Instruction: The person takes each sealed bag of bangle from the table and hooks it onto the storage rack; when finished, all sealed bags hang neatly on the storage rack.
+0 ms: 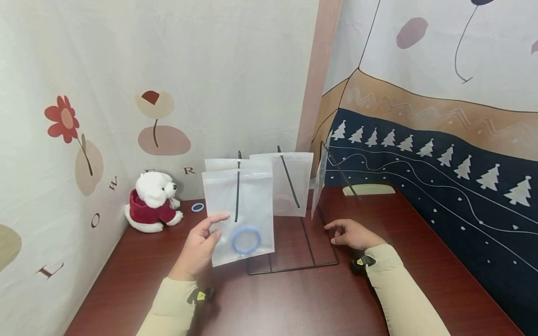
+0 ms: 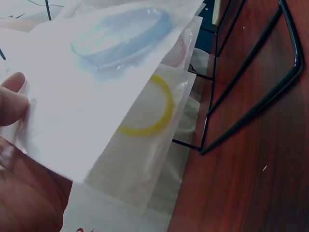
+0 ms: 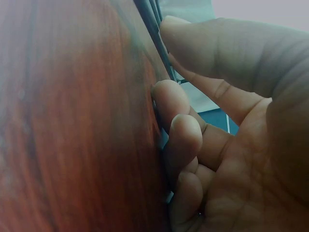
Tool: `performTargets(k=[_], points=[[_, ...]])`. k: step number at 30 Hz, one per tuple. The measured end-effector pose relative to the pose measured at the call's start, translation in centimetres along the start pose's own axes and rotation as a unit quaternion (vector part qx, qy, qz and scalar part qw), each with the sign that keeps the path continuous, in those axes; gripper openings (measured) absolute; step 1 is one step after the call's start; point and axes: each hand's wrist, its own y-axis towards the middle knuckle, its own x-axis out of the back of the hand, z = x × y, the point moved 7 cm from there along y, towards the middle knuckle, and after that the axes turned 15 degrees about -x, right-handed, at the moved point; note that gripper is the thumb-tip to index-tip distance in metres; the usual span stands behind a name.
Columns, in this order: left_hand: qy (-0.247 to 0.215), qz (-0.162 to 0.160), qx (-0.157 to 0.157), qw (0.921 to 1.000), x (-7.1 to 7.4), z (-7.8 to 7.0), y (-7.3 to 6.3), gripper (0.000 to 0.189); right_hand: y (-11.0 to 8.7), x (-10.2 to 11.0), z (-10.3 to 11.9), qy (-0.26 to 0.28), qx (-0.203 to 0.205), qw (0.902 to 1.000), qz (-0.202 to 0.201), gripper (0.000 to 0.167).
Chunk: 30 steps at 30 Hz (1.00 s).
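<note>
A translucent zip bag [image 1: 220, 196] with a blue ring [image 1: 246, 240] inside hangs on a dark prong of a black wire rack [image 1: 294, 269]. My left hand [image 1: 197, 247] pinches this bag at its left edge. Behind it, the left wrist view shows another bag holding a yellow ring [image 2: 166, 113]. More bags hang on the other prongs: one in the middle [image 1: 292, 182], one seen edge-on [image 1: 319, 182] at the right. At the right side of the rack's base, my right hand [image 1: 355, 234] holds the wire between thumb and index finger, with its other fingers curled beside the table.
A white plush bear [image 1: 153, 200] in a red garment sits at the back left of the brown table [image 1: 311, 303]. Beside it lies a small blue ring [image 1: 197, 206]. A pale green flat piece [image 1: 369, 189] lies at the back right. Printed cloth hangs behind and at both sides.
</note>
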Motion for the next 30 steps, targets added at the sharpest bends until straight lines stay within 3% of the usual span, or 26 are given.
performTargets(k=[8,15,30], points=[[0.0,-0.02,0.024,0.9995,0.2,-0.1,0.2,0.045,0.3,0.1,-0.2,0.0,0.002,1.0,-0.002,0.04],[-0.02,-0.002,0.002,0.9998,0.1,-0.2,0.2,0.053,0.2,-0.1,0.0,0.004,0.0,1.0,0.001,0.039],[-0.005,0.002,0.025,0.9997,1.2,1.8,0.0,0.059,0.0,-0.1,-0.3,0.011,0.004,0.9999,0.0,0.04]])
